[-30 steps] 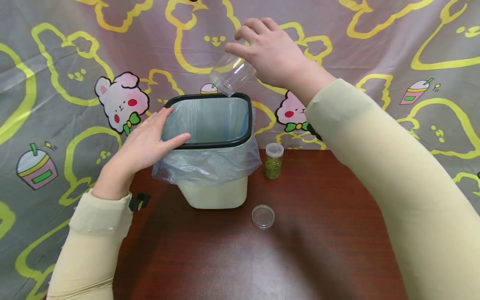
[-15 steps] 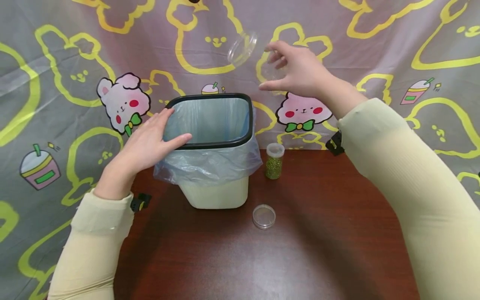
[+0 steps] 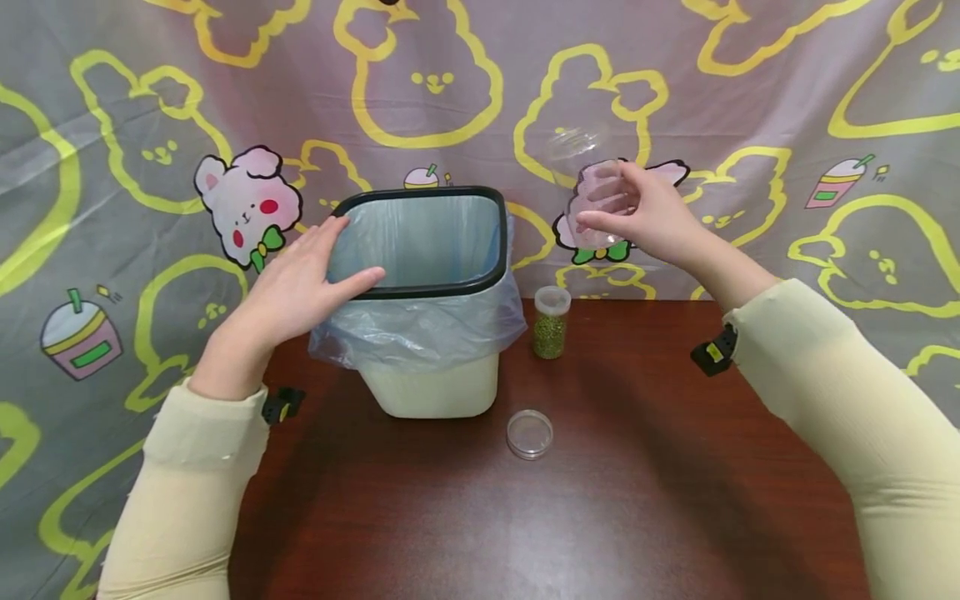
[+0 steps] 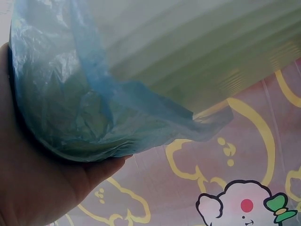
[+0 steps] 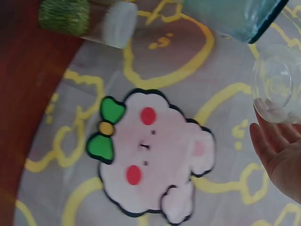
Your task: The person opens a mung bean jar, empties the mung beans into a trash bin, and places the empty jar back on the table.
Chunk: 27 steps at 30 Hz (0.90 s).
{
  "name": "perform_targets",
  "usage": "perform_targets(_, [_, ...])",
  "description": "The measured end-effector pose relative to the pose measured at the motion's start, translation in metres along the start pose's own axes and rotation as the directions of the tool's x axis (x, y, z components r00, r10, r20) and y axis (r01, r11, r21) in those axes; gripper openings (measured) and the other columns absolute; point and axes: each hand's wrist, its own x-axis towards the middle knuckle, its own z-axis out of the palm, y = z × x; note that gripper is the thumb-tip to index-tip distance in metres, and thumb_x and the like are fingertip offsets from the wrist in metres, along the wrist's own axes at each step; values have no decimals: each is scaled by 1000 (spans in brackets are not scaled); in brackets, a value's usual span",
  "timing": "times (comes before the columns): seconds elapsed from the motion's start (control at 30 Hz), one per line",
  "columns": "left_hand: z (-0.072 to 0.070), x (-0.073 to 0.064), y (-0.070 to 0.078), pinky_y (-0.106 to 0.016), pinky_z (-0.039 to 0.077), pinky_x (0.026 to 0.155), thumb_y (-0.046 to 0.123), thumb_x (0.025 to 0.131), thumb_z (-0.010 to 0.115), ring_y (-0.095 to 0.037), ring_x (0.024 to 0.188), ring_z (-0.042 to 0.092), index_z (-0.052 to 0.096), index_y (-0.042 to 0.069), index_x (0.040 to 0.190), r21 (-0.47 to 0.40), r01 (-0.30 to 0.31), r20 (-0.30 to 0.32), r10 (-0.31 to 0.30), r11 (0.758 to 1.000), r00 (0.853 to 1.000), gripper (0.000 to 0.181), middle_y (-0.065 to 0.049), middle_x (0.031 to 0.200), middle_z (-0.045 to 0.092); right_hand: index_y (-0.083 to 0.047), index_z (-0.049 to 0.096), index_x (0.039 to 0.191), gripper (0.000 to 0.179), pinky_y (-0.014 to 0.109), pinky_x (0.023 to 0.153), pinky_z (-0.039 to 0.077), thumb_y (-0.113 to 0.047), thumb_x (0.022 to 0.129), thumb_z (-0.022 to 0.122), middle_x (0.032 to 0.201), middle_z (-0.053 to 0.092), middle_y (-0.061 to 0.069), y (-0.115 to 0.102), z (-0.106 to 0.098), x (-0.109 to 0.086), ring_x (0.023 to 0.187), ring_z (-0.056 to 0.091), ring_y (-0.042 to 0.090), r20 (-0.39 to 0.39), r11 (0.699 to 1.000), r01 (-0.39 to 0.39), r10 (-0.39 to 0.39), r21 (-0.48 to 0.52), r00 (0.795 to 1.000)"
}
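My left hand (image 3: 288,287) rests on the left corner of the trash can's black rim (image 3: 442,289), thumb along the front edge, fingers straight. A bluish plastic liner (image 4: 70,94) folds over that rim, around the pale can body (image 3: 435,390). To the right of the can, my right hand (image 3: 652,212) grips a clear jar (image 3: 577,171) in the air, mouth up and slightly tilted. No contents show in this jar (image 5: 277,80). A round clear lid (image 3: 529,434) lies on the table in front of the can.
A capped clear jar of small green bits (image 3: 550,335) stands just right of the can. Behind everything hangs a patterned curtain (image 3: 450,100), close to the back edge of the brown table (image 3: 420,517).
My right hand has moved right and down from above the trash can, turning the clear jar from mouth-down to mouth-up. The left hand stays on the rim.
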Motion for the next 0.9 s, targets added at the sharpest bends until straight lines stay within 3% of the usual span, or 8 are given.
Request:
perform_targets(0.27, [0,0,1,-64,10,110,67,89,48,-39,145,10,12,10,157,-7,-2,8,2,1000,1000,95,-18,160,11,-3,33,144,72,43,96,44,-36,91,68,135,53,18,33,2,-21,123,53,31,-37,991,-108,111,78,993])
perform_targets(0.47, [0,0,1,-63,11,111,67,90,48,-39,145,11,13,9,156,-6,-8,2,8,1000,1000,95,-18,160,12,0,29,139,68,31,92,47,-27,91,70,137,48,20,52,4,-35,125,51,33,-21,984,-138,141,116,990])
perform_targets(0.57, [0,0,1,-62,11,111,67,90,48,-39,145,11,13,8,156,-6,-10,0,10,1000,1000,95,-18,160,13,-1,28,139,69,27,88,46,-28,91,70,137,48,21,62,6,-44,125,50,33,-6,982,-168,169,91,986])
perform_targets(0.77, [0,-1,0,-63,11,111,67,89,49,-39,145,11,13,9,156,-8,-7,-4,7,1000,1000,95,-18,160,13,1,29,140,73,35,83,43,-34,90,70,128,51,23,83,15,-60,118,50,34,-28,978,-206,207,21,978])
perform_targets(0.9, [0,0,0,-63,11,111,67,89,49,-39,145,11,13,10,157,-4,-5,-5,5,1000,1000,95,-18,160,13,4,30,140,73,28,82,43,-31,90,70,127,49,23,102,21,-69,115,51,34,-43,979,-203,205,30,978])
